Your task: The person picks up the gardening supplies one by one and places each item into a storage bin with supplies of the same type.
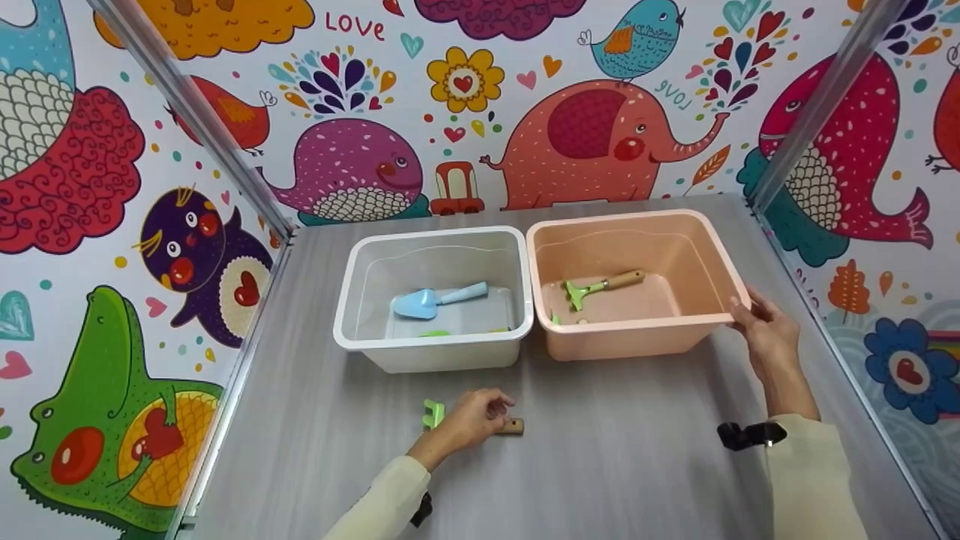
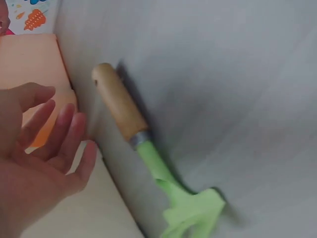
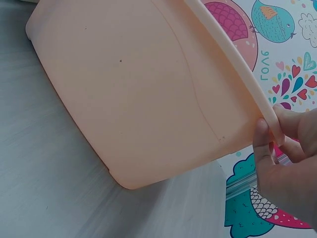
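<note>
A small hand rake (image 2: 119,101) with a light green head and a wooden handle lies on the table in front of the bins. My left hand (image 1: 472,420) is over it with loosely bent fingers, hiding its middle in the head view. Apart from the handle in the left wrist view, that hand (image 2: 42,168) holds nothing. At the right front corner of the peach bin (image 3: 124,99), my right hand (image 1: 771,337) pinches the rim between thumb and fingers. Inside this bin lies another green rake (image 1: 604,285) with a wooden handle.
A white bin (image 1: 435,343) stands left of the peach one, their rims close together. It holds a light blue trowel (image 1: 420,304) and green pieces mostly hidden by the front wall. Metal posts (image 1: 825,112) and cartoon-printed walls (image 1: 465,135) enclose the grey table (image 1: 300,450).
</note>
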The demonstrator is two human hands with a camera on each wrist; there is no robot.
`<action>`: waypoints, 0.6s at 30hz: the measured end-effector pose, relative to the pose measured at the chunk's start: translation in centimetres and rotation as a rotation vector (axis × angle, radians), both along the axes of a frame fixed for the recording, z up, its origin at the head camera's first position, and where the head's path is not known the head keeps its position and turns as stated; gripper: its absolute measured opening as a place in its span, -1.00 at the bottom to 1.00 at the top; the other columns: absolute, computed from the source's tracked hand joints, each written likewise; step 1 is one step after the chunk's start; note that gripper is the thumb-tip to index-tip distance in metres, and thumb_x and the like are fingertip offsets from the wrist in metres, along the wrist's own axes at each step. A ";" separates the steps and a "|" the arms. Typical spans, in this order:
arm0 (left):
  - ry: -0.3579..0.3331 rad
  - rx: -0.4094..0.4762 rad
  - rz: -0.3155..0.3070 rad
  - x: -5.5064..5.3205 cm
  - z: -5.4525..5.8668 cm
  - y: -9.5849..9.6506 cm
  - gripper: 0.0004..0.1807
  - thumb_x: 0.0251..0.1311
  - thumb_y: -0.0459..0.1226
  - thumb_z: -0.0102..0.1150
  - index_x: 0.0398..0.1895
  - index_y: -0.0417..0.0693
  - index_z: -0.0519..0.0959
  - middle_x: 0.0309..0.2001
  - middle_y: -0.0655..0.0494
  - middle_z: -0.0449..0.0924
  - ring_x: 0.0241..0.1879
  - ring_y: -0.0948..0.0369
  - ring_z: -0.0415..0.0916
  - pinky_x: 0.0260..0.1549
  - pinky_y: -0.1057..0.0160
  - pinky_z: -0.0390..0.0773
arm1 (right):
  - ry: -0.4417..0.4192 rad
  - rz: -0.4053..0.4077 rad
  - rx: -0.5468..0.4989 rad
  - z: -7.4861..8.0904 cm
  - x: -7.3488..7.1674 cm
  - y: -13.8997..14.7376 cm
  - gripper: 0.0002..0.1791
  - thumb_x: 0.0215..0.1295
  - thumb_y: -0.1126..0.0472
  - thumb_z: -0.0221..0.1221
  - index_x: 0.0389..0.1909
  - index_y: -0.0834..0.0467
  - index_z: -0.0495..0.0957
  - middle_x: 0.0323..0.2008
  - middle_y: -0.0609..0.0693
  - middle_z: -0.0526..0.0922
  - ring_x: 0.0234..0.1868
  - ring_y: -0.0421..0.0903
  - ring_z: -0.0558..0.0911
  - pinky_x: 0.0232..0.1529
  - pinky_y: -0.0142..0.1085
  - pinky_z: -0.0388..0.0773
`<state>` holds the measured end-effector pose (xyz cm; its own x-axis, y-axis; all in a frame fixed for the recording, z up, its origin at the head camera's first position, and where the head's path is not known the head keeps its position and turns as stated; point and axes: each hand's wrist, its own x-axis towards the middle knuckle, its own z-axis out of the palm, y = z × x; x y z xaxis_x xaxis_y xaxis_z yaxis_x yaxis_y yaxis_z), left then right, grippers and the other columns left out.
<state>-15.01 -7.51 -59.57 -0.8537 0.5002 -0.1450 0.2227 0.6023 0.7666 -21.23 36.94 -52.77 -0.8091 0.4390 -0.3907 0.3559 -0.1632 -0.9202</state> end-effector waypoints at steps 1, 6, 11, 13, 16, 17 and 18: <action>-0.001 -0.005 0.005 0.1 -0.3 -0.1 -0.75 0.25 -0.39 0.27 -0.02 -0.25 0.64 -0.11 -0.11 0.69 -0.14 0.16 0.61 -0.11 0.28 0.62 | -0.002 -0.001 -0.006 0.0 0.0 0.0 -0.18 0.23 0.01 0.31 0.51 -0.05 0.25 0.36 0.09 0.30 -0.06 -0.23 0.55 -0.25 -0.64 0.58; 0.037 -0.101 0.006 0.6 -1.5 -0.8 -0.72 0.19 -0.36 0.32 -0.02 -0.20 0.66 -0.09 -0.06 0.67 -0.07 0.10 0.60 -0.04 0.17 0.61 | -0.009 0.005 -0.027 0.0 0.0 0.0 -0.18 0.23 0.01 0.31 0.51 -0.06 0.24 0.34 0.07 0.31 -0.05 -0.23 0.55 -0.25 -0.63 0.58; 0.074 -0.206 -0.001 0.9 -2.2 -1.4 -0.68 0.14 -0.38 0.36 0.00 -0.15 0.66 -0.09 0.01 0.66 -0.05 0.13 0.58 -0.01 0.14 0.60 | -0.023 0.009 -0.047 0.1 -0.1 0.1 -0.18 0.21 0.01 0.31 0.51 -0.09 0.25 0.38 0.06 0.29 -0.02 -0.22 0.54 -0.26 -0.63 0.58; 0.090 -0.216 -0.004 1.0 -2.4 -1.6 -0.68 0.13 -0.39 0.37 -0.01 -0.15 0.66 -0.09 0.00 0.67 -0.04 0.10 0.60 0.01 0.11 0.60 | -0.028 0.011 -0.048 0.2 -0.1 0.1 -0.17 0.21 0.00 0.31 0.51 -0.10 0.24 0.41 0.05 0.26 0.02 -0.20 0.53 -0.26 -0.64 0.58; 0.098 -0.222 0.002 1.1 -2.6 -1.8 -0.68 0.13 -0.40 0.38 -0.02 -0.14 0.66 -0.07 0.00 0.69 0.03 0.03 0.61 0.09 0.05 0.58 | -0.032 0.014 -0.044 0.1 -0.1 0.1 -0.16 0.20 -0.02 0.31 0.51 -0.12 0.24 0.41 0.04 0.25 0.07 -0.17 0.52 -0.24 -0.63 0.58; 0.099 -0.219 0.004 1.0 -2.6 -1.8 -0.68 0.12 -0.41 0.38 -0.02 -0.14 0.66 -0.06 -0.01 0.70 0.06 0.00 0.60 0.11 0.03 0.57 | -0.031 0.015 -0.042 0.1 0.0 0.1 -0.16 0.19 -0.03 0.31 0.51 -0.12 0.24 0.41 0.04 0.26 0.08 -0.17 0.52 -0.24 -0.63 0.58; 0.101 -0.216 0.005 1.0 -2.7 -1.8 -0.68 0.12 -0.41 0.38 -0.02 -0.14 0.66 -0.06 -0.01 0.70 0.08 -0.02 0.60 0.13 0.01 0.56 | -0.032 0.015 -0.041 0.1 0.0 0.1 -0.15 0.18 -0.04 0.32 0.51 -0.13 0.24 0.40 0.03 0.27 0.08 -0.17 0.52 -0.23 -0.63 0.58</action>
<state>-13.97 -9.35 -62.27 -0.8719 0.4623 -0.1617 0.2882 0.7513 0.5937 -21.24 37.08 -52.65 -0.8024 0.4098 -0.4339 0.3874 -0.1954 -0.9010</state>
